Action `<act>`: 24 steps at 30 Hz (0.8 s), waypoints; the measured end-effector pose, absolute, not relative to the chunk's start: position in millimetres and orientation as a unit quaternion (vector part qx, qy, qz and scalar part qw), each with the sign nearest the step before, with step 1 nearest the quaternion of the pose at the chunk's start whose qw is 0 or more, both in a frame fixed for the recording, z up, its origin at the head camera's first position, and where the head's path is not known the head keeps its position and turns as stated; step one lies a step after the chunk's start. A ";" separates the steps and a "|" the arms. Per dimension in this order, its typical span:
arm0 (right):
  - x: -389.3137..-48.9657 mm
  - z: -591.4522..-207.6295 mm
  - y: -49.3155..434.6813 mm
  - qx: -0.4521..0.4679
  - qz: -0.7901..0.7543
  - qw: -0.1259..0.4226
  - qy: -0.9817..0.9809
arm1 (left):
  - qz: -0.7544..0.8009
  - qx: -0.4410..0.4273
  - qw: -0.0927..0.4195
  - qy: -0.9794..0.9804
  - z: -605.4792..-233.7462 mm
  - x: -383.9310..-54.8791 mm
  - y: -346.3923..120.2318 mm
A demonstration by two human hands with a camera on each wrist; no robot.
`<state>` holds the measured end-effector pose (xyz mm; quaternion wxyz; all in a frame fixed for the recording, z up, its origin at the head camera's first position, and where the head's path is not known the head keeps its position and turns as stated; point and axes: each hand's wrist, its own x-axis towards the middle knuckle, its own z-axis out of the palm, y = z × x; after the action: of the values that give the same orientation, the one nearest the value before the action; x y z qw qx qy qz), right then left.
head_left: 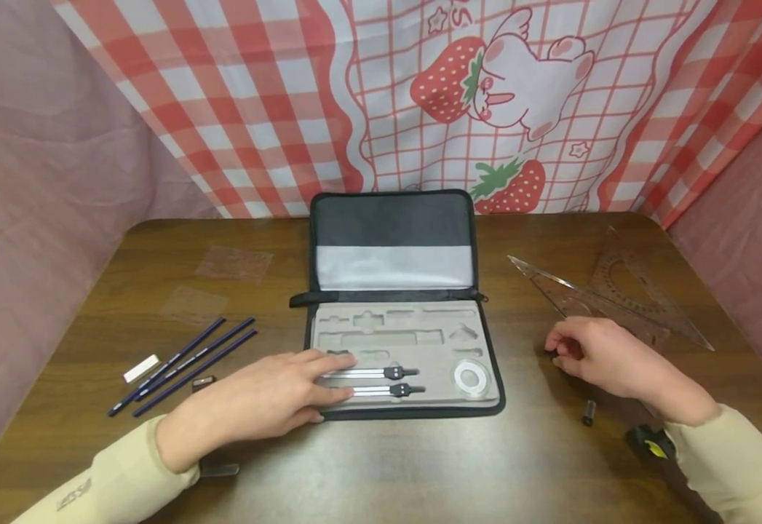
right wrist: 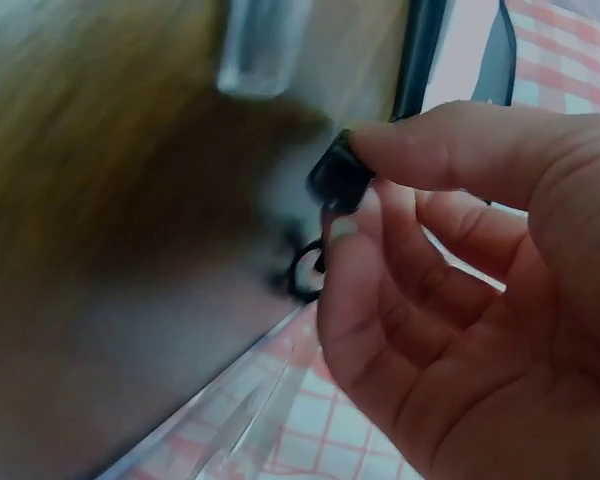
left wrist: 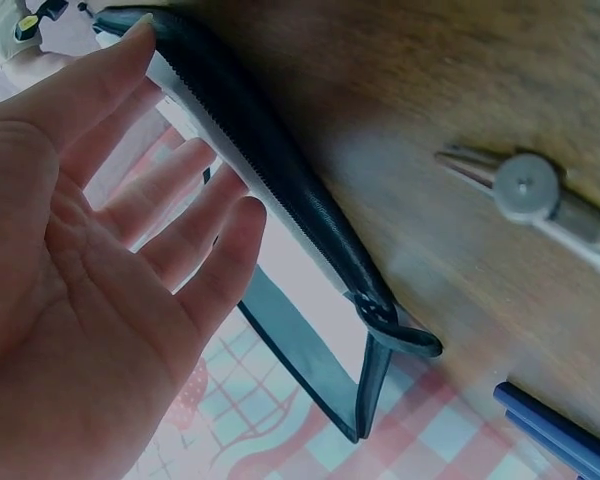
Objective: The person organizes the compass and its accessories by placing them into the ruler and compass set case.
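Note:
An unzipped black case (head_left: 390, 297) lies open at mid-table, its lower half a grey molded tray (head_left: 420, 326). Over the tray's left edge my left hand (head_left: 276, 393) rests with extended fingers, fingertips on two silver compasses (head_left: 381, 391) lying in their slots. A clear round container (head_left: 471, 379) sits in the tray's right corner. To the right of the case, my right hand (head_left: 610, 356) pinches a small black fitting (right wrist: 341, 175) between thumb and fingertips. A black ring-shaped part (right wrist: 306, 272) shows just beyond those fingertips. In the left wrist view, the left palm faces the camera.
Clear set squares (head_left: 656, 298) lie at right. Nearer are a small clear tube (head_left: 589, 413) and a black-yellow object (head_left: 652, 442). At left are blue pencils (head_left: 191, 358), an eraser (head_left: 141, 369), a sharpener (head_left: 203, 383), plastic sheets (head_left: 193, 306) and a metal piece with a round joint (left wrist: 525, 187).

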<state>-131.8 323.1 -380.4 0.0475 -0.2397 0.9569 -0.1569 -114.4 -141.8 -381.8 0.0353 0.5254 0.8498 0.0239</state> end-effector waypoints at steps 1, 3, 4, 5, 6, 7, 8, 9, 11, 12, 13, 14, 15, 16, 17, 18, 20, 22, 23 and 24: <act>-132.2 -379.6 321.4 -0.250 -0.160 0.039 0.954 | 0.024 0.525 0.035 0.850 -381.6 -114.4 -141.4; -133.4 -378.4 315.6 -0.276 -0.173 0.018 0.945 | 0.023 0.524 0.035 0.850 -381.1 -114.4 -140.7; -134.1 -377.9 311.5 -0.288 -0.184 0.011 0.940 | 0.022 0.524 0.036 0.851 -381.0 -114.5 -140.3; -135.0 -377.1 306.6 -0.301 -0.198 0.010 0.933 | 0.022 0.524 0.036 0.851 -380.8 -114.7 -139.8; -135.9 -376.5 300.6 -0.311 -0.212 0.012 0.926 | 0.022 0.524 0.035 0.851 -380.5 -114.8 -139.2; -136.6 -376.2 293.4 -0.317 -0.225 0.015 0.921 | 0.022 0.524 0.034 0.851 -380.3 -115.0 -138.6; -137.6 -376.0 285.8 -0.320 -0.237 0.021 0.917 | 0.021 0.524 0.034 0.851 -380.0 -115.3 -138.1; -138.5 -375.4 277.8 -0.319 -0.252 0.034 0.913 | 0.021 0.523 0.033 0.851 -379.7 -115.5 -137.6; -140.7 -375.0 261.1 -0.314 -0.279 0.055 0.906 | 0.019 0.523 0.030 0.852 -378.9 -116.0 -136.5; -142.1 -375.3 252.7 -0.312 -0.291 0.060 0.903 | 0.018 0.522 0.029 0.852 -378.4 -116.2 -136.2; -143.8 -375.7 244.4 -0.311 -0.304 0.062 0.898 | 0.018 0.522 0.029 0.853 -378.1 -116.5 -136.0; -145.3 -375.7 236.4 -0.311 -0.316 0.066 0.894 | 0.018 0.521 0.028 0.853 -377.5 -116.7 -135.7; -147.0 -375.9 228.6 -0.313 -0.328 0.067 0.889 | 0.019 0.521 0.028 0.853 -377.1 -117.1 -135.4; -149.0 -376.1 221.0 -0.317 -0.333 0.067 0.885 | 0.020 0.521 0.027 0.853 -376.6 -117.6 -134.9; -151.1 -376.1 213.5 -0.322 -0.338 0.069 0.882 | 0.022 0.522 0.025 0.853 -376.4 -118.1 -134.6; -153.3 -376.4 206.5 -0.327 -0.340 0.071 0.879 | 0.026 0.522 0.024 0.852 -376.2 -118.5 -134.0; -157.5 -376.6 193.4 -0.336 -0.338 0.080 0.875 | 0.034 0.524 0.021 0.851 -376.2 -119.6 -132.8; -162.0 -376.8 181.2 -0.346 -0.332 0.093 0.873 | 0.041 0.525 0.019 0.850 -376.4 -120.5 -131.7; -164.2 -377.1 175.3 -0.352 -0.329 0.098 0.871 | 0.043 0.525 0.019 0.850 -376.5 -120.8 -131.3; -166.8 -377.7 169.8 -0.360 -0.324 0.102 0.869 | 0.044 0.523 0.021 0.851 -376.2 -121.0 -130.9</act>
<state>-166.8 169.8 -377.7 0.1020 -0.3600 0.8689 -0.3240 -121.0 -130.9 -376.2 0.0208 0.5233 0.8508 0.0443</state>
